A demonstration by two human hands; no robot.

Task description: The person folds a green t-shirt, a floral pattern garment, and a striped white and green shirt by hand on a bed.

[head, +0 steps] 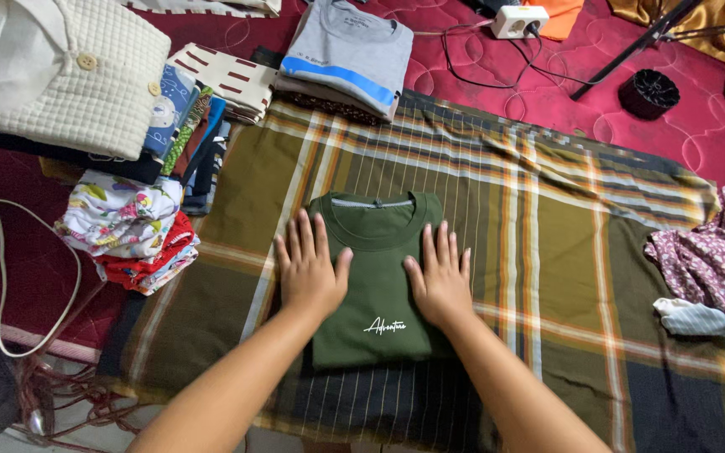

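— So, nearest to us, what do we have?

— We have our two forearms coming up from the bottom edge. Our left hand lies flat, fingers spread wide, palm down on the left half of a folded dark green T-shirt. Our right hand lies the same way on the right half, fingers straight and a little apart. Neither hand grips anything; both only press on the cloth.

— And how does the shirt lie?

— We see it folded into a tall rectangle, its long axis running away from us. The collar end, with a pale strip inside the neck, points to the far side; the folded hem end is nearest us, with small white script on the chest between our wrists. It sits on a striped olive and orange plaid cloth spread over a red quilted mattress.

— What do we see further out?

— To the left, just beside the plaid cloth, a stack of folded patterned clothes, and beyond it a cream waffle-knit garment with buttons. Past the collar, a folded grey T-shirt with a blue band. At the right, a floral purple garment and a white sock. Farthest off, a white power strip and a black round object.
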